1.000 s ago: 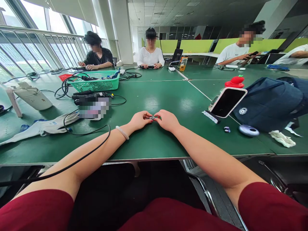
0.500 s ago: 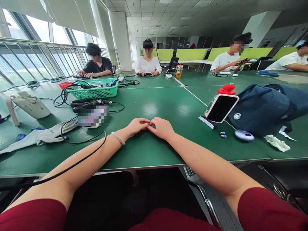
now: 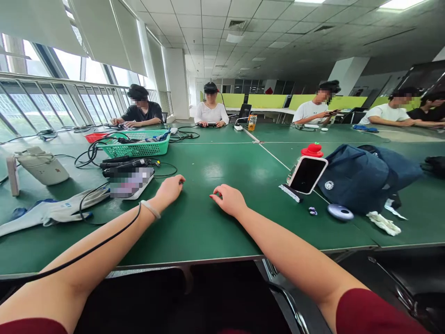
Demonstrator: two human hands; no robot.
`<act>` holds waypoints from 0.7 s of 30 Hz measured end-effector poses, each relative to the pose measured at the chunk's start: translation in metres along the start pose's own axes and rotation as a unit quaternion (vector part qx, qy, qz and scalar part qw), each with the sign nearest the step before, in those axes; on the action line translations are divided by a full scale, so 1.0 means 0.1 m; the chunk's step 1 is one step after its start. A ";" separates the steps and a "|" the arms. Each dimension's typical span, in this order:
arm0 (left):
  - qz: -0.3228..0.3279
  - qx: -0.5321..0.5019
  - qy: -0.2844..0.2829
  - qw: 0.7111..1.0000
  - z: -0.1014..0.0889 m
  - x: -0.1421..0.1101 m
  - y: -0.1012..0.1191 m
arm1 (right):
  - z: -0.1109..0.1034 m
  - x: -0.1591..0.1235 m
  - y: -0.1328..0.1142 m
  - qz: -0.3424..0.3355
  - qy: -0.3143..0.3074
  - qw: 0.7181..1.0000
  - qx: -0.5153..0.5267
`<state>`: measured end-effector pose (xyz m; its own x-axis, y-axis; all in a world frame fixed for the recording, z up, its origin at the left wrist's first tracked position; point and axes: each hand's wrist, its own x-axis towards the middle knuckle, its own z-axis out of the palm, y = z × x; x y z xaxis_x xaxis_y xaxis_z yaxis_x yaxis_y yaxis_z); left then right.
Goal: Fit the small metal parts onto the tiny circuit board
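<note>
Over the green table, my left hand is closed, its fingertips pressed together. Something small and dark may sit at the fingertips, too small to name. A pale bracelet circles that wrist, and a black cable runs across the forearm. To the left of this hand lies a phone, partly blurred out. My right hand is a short way off, thumb and curled fingers apart, with nothing visible between them. Bare tabletop separates the two hands.
On the left are a green basket, grey-white gloves and a pale bottle. At right stand a propped phone, a navy bag, a round purple case and a crumpled tissue. Several people sit across the table.
My hands, earlier touching at the fingertips, have come apart. The left went to the left, while the right stays near its place with its fingers parted. The view has tilted up.
</note>
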<state>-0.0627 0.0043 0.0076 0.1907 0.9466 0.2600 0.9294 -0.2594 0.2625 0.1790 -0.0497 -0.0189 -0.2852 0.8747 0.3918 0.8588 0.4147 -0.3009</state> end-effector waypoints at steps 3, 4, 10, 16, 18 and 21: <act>-0.026 0.176 0.004 0.984 -0.12 -0.02 -0.32 | 0.01 0.00 0.00 0.006 -0.001 1.000 0.008; -0.022 0.204 0.001 0.979 -0.14 -0.03 -0.40 | 0.01 0.00 0.01 0.005 -0.001 1.000 0.006; 0.035 0.214 -0.008 0.976 -0.10 -0.03 -0.68 | 0.05 0.00 0.03 -0.008 0.001 1.000 -0.016; 0.005 0.163 0.015 0.987 -0.07 0.02 -0.75 | 0.02 -0.01 0.01 -0.005 -0.008 0.999 -0.036; 0.001 0.160 0.021 0.987 -0.06 0.03 -0.78 | 0.00 -0.01 0.01 0.001 -0.013 0.999 -0.037; -0.002 0.166 0.028 0.986 -0.04 0.04 -0.82 | -0.01 -0.02 0.01 0.004 -0.018 0.999 -0.034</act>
<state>-0.1395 0.0283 -0.0092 0.1778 0.9333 0.3120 0.9841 -0.1698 -0.0529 0.1808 -0.0511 -0.0188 -0.2921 0.8869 0.3580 0.8874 0.3909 -0.2443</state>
